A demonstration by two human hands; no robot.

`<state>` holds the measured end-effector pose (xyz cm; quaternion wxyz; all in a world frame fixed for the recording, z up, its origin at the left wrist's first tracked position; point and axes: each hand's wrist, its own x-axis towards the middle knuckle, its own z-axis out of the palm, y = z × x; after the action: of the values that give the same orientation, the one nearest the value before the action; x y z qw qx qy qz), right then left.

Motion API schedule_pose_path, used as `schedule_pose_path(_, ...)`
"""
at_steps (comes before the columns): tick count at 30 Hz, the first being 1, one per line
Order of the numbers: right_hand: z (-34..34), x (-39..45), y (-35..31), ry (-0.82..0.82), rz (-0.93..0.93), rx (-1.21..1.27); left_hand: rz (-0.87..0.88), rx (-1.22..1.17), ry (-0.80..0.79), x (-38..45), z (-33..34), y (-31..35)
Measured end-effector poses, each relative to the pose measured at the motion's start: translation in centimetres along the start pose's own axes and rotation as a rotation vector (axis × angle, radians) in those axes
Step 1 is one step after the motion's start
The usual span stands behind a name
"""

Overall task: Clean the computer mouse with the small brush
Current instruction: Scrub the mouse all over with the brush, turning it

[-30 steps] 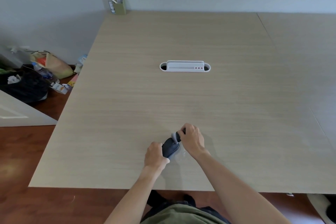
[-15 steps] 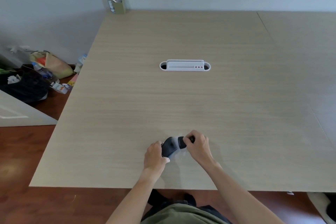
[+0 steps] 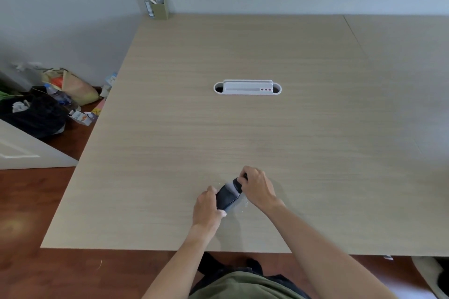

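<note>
Near table edge: dark rounded plastic computer mouse (image 3: 228, 196) tilted up off the pale wood-grain table (image 3: 243, 128).
Left hand (image 3: 206, 209): grip clenched on the mouse's near end.
Right hand (image 3: 257, 188): grip closed at the far end; the small brush is not discernible.
Risk: a hard stroke could twist the mouse loose and drop it.

Surface (image 3: 170, 153) mostly bare: open wood left, right and beyond hands. Only obstacles near front edge: left hand (image 3: 206, 209) and right hand (image 3: 257, 189), closed around mouse (image 3: 227, 198) between them, forearms running back over front edge. White cable tray (image 3: 247, 87) at mid-surface, well apart from hands, clear lane between. Green holder (image 3: 160, 6) at far left corner against wall. Seam (image 3: 357, 39) to adjoining surface on right, flush. Floor clutter (image 3: 48, 104) off left edge.
</note>
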<state>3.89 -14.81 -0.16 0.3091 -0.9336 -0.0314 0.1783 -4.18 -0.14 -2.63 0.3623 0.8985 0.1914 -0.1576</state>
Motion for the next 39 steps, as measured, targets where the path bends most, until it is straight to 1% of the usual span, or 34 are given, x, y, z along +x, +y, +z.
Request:
schedule_pose_path(2,-0.6,0.6,-0.4,0.044,-0.03,-0.126,0.0,0.007,0.006,-0.1,0.1,0.0)
schedule_pose_path(4,-1.0,0.9,-0.7,0.067,-0.091,-0.16,-0.001,0.008,0.014,-0.2,0.3,0.0)
schedule_pose_path(6,-0.9,1.0,-0.9,0.013,-0.119,-0.087,-0.002,0.006,0.019,-0.2,0.3,0.1)
schedule_pose_path(8,-0.6,0.9,-0.6,-0.045,-0.094,-0.069,-0.004,0.009,0.021,-0.2,0.2,0.2)
schedule_pose_path(9,-0.6,0.8,-0.4,-0.049,-0.076,-0.113,-0.003,0.008,0.021,-0.2,0.2,0.2)
schedule_pose_path(11,-0.7,0.8,-0.2,0.005,-0.045,-0.164,-0.004,0.0,0.018,-0.2,0.2,0.1)
schedule_pose_path(14,-0.7,0.8,-0.3,0.07,-0.059,-0.051,-0.001,-0.002,0.019,-0.2,0.2,0.2)
schedule_pose_path(17,-0.5,0.7,-0.4,-0.003,-0.139,-0.023,-0.005,0.003,0.016,-0.2,0.2,0.3)
schedule_pose_path(19,-0.3,0.6,-0.4,-0.041,-0.181,-0.176,-0.007,0.01,0.016,-0.3,0.2,0.2)
schedule_pose_path(21,-0.3,0.8,-0.3,0.006,-0.224,-0.352,-0.01,0.007,0.015,-0.4,0.2,0.2)
schedule_pose_path(22,-0.3,0.9,-0.3,0.044,-0.23,-0.369,-0.011,0.004,0.017,-0.4,0.2,0.2)
schedule_pose_path(25,-0.3,0.9,-0.5,0.093,-0.241,-0.25,-0.007,0.003,0.018,-0.3,0.2,0.4)
schedule_pose_path(27,-0.4,0.7,-0.8,0.025,-0.221,-0.188,-0.01,0.002,0.015,-0.3,0.2,0.3)
schedule_pose_path(29,-0.4,0.5,-0.8,-0.048,-0.182,-0.195,-0.013,-0.002,0.013,-0.2,0.2,0.2)
schedule_pose_path(30,-0.4,0.4,-0.7,-0.054,-0.155,-0.213,-0.014,-0.004,0.013,-0.2,0.2,0.1)
schedule_pose_path(32,-0.7,0.3,-0.5,-0.028,-0.114,-0.258,-0.017,-0.005,0.024,-0.2,0.3,0.2)
schedule_pose_path(34,-0.9,0.2,-0.4,0.026,-0.089,-0.242,-0.023,-0.003,0.05,-0.3,0.4,0.4)
schedule_pose_path(36,-0.8,-0.2,-0.3,0.059,-0.075,-0.138,-0.035,-0.015,0.078,-0.4,0.6,0.5)
schedule_pose_path(39,0.0,-1.1,-0.1,0.022,-0.061,-0.011,-0.03,-0.031,0.077,-0.3,0.6,0.8)
